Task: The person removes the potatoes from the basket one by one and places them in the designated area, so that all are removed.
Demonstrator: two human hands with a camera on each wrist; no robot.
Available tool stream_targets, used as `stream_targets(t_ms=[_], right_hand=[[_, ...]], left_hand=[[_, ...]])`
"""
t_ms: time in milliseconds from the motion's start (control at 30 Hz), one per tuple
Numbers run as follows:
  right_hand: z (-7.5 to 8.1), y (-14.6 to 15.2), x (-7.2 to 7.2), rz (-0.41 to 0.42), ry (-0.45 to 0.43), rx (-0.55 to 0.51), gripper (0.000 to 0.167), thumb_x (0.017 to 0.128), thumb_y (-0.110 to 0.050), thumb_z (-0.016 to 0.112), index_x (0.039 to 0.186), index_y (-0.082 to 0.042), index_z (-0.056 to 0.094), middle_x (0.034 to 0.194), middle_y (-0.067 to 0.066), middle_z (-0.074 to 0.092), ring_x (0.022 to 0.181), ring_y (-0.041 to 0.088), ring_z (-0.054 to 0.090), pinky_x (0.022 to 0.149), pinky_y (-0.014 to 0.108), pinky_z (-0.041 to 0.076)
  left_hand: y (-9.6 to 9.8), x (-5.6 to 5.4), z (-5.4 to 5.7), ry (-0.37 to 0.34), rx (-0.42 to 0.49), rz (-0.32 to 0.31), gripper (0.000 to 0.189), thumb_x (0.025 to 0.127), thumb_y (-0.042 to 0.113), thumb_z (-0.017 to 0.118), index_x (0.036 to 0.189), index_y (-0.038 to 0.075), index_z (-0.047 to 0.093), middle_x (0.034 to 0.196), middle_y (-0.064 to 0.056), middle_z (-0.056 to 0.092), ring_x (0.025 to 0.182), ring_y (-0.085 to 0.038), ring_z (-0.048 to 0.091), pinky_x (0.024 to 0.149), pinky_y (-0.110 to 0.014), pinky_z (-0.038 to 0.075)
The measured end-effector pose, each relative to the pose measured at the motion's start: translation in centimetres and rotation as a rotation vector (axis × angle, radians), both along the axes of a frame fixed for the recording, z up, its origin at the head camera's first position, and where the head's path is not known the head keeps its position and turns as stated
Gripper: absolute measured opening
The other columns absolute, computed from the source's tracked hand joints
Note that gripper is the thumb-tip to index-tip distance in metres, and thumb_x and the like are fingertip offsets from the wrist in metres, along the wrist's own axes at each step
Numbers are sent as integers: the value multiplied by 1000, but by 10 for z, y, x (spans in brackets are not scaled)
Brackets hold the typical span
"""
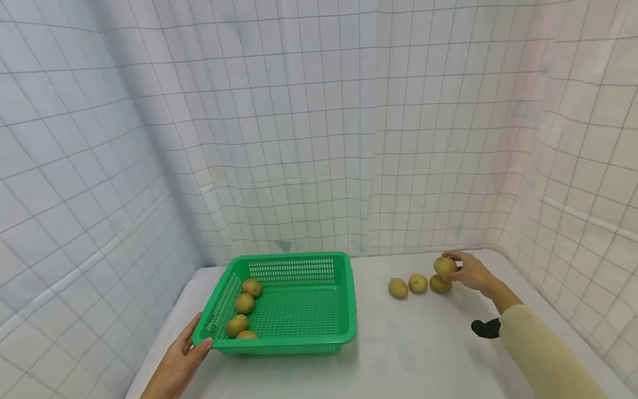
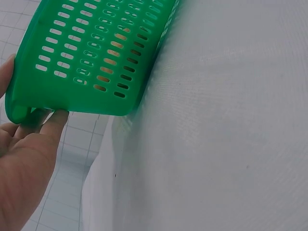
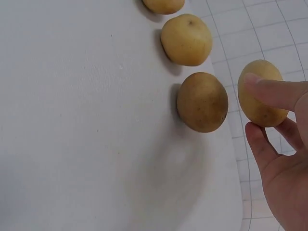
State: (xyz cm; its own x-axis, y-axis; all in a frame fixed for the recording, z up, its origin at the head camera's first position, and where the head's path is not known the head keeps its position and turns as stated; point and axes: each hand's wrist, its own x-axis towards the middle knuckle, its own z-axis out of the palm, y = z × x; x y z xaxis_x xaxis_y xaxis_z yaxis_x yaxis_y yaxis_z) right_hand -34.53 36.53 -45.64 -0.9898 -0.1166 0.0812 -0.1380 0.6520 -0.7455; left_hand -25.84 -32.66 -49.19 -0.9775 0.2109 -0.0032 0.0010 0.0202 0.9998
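My left hand (image 1: 175, 363) grips the near left corner of a green plastic basket (image 1: 279, 343), thumb and fingers about its rim. In the left wrist view, fingers (image 2: 54, 124) reach under the basket's lip. Inside, along its left side, lie several potatoes (image 1: 245, 303). Over at the right, my right hand (image 1: 473, 272) pinches a potato (image 3: 262, 94) between thumb and fingers, held up off the table. Just beside it sits a browner potato (image 3: 202, 102) on the white cloth. Two paler potatoes (image 1: 417, 283) (image 1: 398, 288) continue that row to the left.
A white cloth covers the table (image 1: 394, 354). Gridded white sheeting (image 1: 299, 138) hangs behind and on both sides, close to the table's edges. A dark strap-like object (image 1: 485, 328) sticks out from the right sleeve (image 1: 543, 349).
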Motion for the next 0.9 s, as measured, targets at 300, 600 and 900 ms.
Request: stream_targets(t_ms=[300, 600, 900], right_hand=[[-12, 23, 6, -68, 19, 17, 67, 92, -10, 78, 146, 10, 44, 146, 37, 41, 127, 57, 45, 97, 63, 48], [-34, 36, 12, -139, 9, 59, 65, 91, -10, 77, 143, 11, 46, 140, 43, 42, 127, 62, 40, 96, 69, 43], [-51, 41, 11, -168, -79, 23, 72, 92, -17, 80, 145, 9, 40, 144, 46, 32, 130, 64, 34, 103, 74, 34]], left_hand=[[-2, 0, 2, -12, -23, -6, 87, 110, 15, 52, 162, 4, -16, 166, -28, -12, 150, -44, 3, 105, -23, 36], [-4, 2, 0, -16, -23, -7, 85, 111, 15, 50, 161, 3, -18, 165, -31, -14, 150, -44, 3, 111, -35, 28], [-2, 2, -1, 5, -7, -32, 83, 112, 17, 47, 161, 3, -19, 165, -28, -18, 150, -46, -1, 108, -27, 32]])
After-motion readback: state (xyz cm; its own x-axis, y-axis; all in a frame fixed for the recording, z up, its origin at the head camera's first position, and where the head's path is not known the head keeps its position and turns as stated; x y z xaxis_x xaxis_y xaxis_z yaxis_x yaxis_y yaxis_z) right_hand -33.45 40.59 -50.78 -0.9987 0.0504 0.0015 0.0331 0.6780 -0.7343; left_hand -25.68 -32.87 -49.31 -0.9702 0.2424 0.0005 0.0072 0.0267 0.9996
